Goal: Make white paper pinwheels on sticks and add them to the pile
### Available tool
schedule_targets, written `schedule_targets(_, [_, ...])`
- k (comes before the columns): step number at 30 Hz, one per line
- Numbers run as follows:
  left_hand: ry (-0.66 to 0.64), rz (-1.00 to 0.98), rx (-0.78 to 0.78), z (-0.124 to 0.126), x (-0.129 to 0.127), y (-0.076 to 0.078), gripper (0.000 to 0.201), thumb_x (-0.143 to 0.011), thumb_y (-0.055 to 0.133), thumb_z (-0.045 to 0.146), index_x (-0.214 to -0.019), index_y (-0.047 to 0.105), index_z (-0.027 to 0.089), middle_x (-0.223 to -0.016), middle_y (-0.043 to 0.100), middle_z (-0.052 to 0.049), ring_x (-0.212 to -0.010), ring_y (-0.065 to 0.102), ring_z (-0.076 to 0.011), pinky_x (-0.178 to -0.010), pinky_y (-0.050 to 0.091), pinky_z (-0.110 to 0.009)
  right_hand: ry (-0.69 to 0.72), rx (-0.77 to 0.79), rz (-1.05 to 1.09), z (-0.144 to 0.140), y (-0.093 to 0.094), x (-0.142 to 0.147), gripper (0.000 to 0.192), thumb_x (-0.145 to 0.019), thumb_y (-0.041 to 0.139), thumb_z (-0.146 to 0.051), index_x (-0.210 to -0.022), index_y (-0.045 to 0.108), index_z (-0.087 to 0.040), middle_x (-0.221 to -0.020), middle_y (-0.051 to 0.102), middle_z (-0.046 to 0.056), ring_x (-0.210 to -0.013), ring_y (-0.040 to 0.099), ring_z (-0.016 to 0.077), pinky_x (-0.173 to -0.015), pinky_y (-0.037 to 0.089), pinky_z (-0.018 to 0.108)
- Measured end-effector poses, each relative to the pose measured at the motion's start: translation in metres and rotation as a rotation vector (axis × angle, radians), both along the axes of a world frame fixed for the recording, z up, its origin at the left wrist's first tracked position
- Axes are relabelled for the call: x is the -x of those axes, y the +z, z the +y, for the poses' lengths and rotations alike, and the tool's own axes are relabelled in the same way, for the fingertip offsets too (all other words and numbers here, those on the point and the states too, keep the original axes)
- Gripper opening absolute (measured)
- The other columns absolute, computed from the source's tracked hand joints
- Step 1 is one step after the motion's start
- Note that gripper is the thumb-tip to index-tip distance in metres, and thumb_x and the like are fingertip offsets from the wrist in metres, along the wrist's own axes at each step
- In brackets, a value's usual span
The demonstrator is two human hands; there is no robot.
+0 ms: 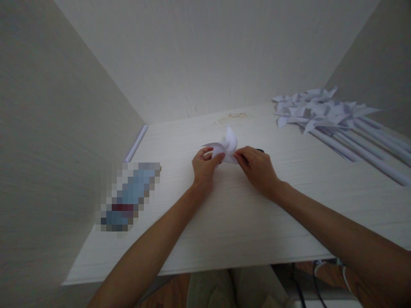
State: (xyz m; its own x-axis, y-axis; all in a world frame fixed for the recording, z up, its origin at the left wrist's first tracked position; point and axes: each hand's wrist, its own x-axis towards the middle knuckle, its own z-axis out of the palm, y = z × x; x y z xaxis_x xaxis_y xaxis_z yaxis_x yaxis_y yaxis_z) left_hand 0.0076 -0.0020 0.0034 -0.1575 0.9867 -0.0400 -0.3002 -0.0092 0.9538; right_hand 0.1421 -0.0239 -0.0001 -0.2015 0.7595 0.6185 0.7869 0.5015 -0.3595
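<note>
A white folded paper pinwheel head (227,145) sits at the middle of the pale wooden table (244,214). My left hand (204,167) pinches its left side between thumb and fingers. My right hand (257,167) grips its right side from the other direction. A small dark object (260,150) peeks out just behind my right hand; what it is cannot be made out.
Several finished white paper pinwheels on rolled paper sticks (324,115) lie in a pile at the far right of the table. A blurred bluish object (130,196) lies at the left. A rolled white stick (136,143) rests along the left wall. Walls enclose three sides.
</note>
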Motion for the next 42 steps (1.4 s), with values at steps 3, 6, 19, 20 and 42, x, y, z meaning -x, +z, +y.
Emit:
schedule_targets(3, [-0.004,0.013,-0.009,0.000,0.000,-0.001,0.036,-0.046,0.071,0.017,-0.076,0.051,0.014,-0.057,0.060,0.003,-0.047,0.051,-0.0071,-0.052,0.041,-0.022,-0.010,0.006,-0.012,0.001,0.000,0.001,0.024,-0.085,0.039,-0.023,-0.074,0.057,-0.012,-0.071,0.061,0.007,-0.063,0.052,0.0144,-0.057,0.035,0.025])
schedule_targets(6, [0.005,0.016,-0.014,0.000,-0.001,-0.002,0.036,-0.046,0.071,0.017,-0.077,0.051,0.014,-0.058,0.061,0.002,-0.048,0.052,-0.0073,-0.053,0.041,-0.022,-0.026,0.014,-0.023,0.001,0.000,0.002,0.022,-0.084,0.040,-0.022,-0.072,0.056,-0.012,-0.069,0.061,0.007,-0.060,0.051,0.0138,-0.056,0.034,0.025])
schedule_targets(19, [0.060,0.095,-0.075,-0.003,-0.005,-0.003,0.031,-0.048,0.070,0.016,-0.073,0.053,0.015,-0.057,0.061,0.002,-0.048,0.054,-0.0082,-0.051,0.042,-0.021,-0.105,0.045,-0.076,-0.004,0.002,0.008,0.022,-0.081,0.039,-0.022,-0.067,0.055,-0.014,-0.065,0.060,0.006,-0.053,0.048,0.0119,-0.051,0.030,0.025])
schedule_targets(20, [0.068,0.111,-0.085,-0.003,-0.005,-0.003,0.030,-0.049,0.070,0.016,-0.073,0.053,0.015,-0.057,0.061,0.002,-0.049,0.055,-0.0086,-0.051,0.042,-0.021,-0.109,0.048,-0.081,-0.004,0.003,0.008,0.022,-0.080,0.039,-0.022,-0.067,0.055,-0.014,-0.064,0.060,0.006,-0.053,0.048,0.0117,-0.051,0.030,0.024])
schedule_targets(42, [0.090,0.228,-0.149,-0.004,-0.007,-0.004,0.027,-0.053,0.067,0.017,-0.077,0.055,0.014,-0.057,0.061,0.001,-0.051,0.056,-0.0103,-0.052,0.043,-0.022,-0.090,0.110,0.038,-0.001,-0.001,0.009,0.018,-0.076,0.044,-0.021,-0.061,0.053,-0.016,-0.057,0.057,0.002,-0.050,0.047,0.0107,-0.051,0.028,0.023])
